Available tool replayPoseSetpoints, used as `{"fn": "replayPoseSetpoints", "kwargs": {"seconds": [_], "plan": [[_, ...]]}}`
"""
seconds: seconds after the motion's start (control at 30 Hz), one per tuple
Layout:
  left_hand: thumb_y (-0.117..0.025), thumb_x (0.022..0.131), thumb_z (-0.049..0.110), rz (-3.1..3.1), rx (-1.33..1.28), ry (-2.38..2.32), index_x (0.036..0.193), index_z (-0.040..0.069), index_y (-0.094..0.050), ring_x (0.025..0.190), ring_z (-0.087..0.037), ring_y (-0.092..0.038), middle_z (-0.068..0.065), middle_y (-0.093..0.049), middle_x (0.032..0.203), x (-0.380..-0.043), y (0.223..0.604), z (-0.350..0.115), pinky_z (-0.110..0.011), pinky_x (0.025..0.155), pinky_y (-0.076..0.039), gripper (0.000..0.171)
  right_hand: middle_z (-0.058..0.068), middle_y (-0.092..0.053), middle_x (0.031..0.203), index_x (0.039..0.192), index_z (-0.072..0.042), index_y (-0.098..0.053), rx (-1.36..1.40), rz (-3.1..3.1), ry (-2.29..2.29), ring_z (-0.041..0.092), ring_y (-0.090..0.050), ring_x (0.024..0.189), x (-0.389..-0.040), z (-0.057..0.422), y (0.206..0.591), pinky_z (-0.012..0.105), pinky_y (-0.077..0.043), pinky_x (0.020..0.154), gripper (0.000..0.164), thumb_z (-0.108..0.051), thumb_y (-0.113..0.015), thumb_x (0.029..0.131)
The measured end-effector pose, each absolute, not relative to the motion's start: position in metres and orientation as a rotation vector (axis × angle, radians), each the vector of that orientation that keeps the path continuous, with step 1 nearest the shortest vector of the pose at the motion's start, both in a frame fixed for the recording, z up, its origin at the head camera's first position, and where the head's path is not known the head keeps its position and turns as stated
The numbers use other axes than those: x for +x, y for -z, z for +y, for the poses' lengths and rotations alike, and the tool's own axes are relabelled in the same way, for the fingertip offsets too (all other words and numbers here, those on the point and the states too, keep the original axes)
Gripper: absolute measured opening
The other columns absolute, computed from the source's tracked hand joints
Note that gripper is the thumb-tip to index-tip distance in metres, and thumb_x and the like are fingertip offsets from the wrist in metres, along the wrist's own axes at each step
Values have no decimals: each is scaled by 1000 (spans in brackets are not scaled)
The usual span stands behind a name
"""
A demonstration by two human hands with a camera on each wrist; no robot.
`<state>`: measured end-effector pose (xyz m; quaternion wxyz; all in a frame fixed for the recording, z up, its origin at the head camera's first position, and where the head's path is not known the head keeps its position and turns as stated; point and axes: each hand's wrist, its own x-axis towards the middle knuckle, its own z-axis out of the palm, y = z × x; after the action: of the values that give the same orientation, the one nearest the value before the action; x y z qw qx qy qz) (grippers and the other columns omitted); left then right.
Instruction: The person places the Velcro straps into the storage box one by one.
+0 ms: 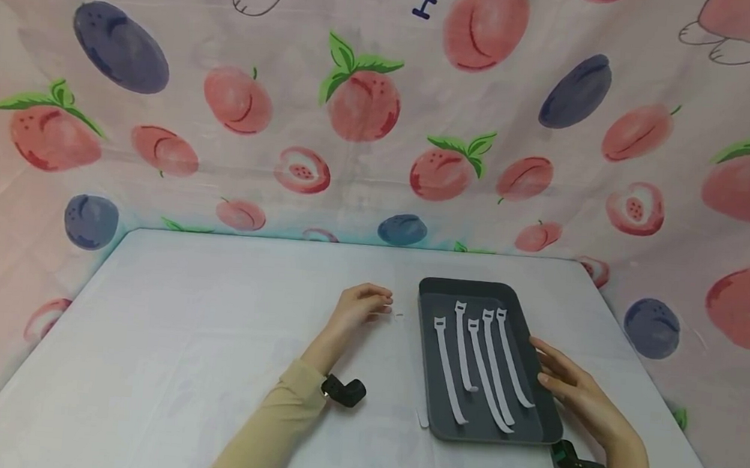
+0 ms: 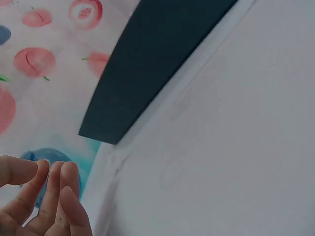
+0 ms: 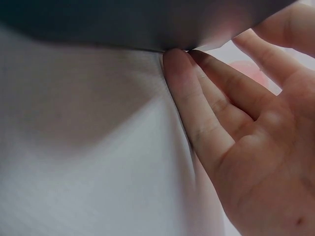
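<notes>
A dark grey rectangular tray [image 1: 484, 434] sits on the right half of the table. Several white straps, each with a slotted head, lie lengthwise in it; one strap [image 1: 450, 373] is nearest its left wall. My right hand [image 1: 592, 406] is at the tray's right side. In the right wrist view, fairly straight fingers [image 3: 184, 93] touch the tray's lower edge [image 3: 123, 29]. Left of the tray, my left hand [image 1: 353, 315] is apart from it, fingers loosely bent. The left wrist view shows nothing between these fingers [image 2: 51, 191], with the tray's dark side [image 2: 142, 73] beyond.
A white cloth covers the table [image 1: 167, 350]. Behind it hangs a fruit-printed curtain [image 1: 353, 179]. A small pale sliver [image 1: 423, 419] lies by the tray's lower left corner, and a tiny mark [image 1: 399, 315] shows near my left fingertips.
</notes>
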<state>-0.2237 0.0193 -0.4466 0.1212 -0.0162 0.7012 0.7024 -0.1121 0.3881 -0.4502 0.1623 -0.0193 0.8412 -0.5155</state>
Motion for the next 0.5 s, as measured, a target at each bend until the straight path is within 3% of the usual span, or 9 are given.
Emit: {"fn": "replayPoseSetpoints", "kwargs": {"seconds": [0.27, 0.5], "plan": [[-55, 86, 10, 2080, -94, -2037, 102, -1, -65, 78, -16, -68, -16, -69, 99, -232, 458, 20, -22, 61, -50, 21, 22, -16, 150, 145, -30, -18, -61, 2391, 1482, 47, -20, 135, -112, 388, 450, 69, -22, 99, 60, -30, -48, 93], [-54, 86, 11, 2213, -21, -1889, 101, 0, -65, 71, -12, -65, -16, -68, 96, -236, 460, 22, -23, 59, -52, 22, 23, -16, 150, 145, -30, -18, -49, 2401, 1468, 47, -18, 135, -112, 388, 451, 71, -20, 97, 60, -29, -48, 93]]}}
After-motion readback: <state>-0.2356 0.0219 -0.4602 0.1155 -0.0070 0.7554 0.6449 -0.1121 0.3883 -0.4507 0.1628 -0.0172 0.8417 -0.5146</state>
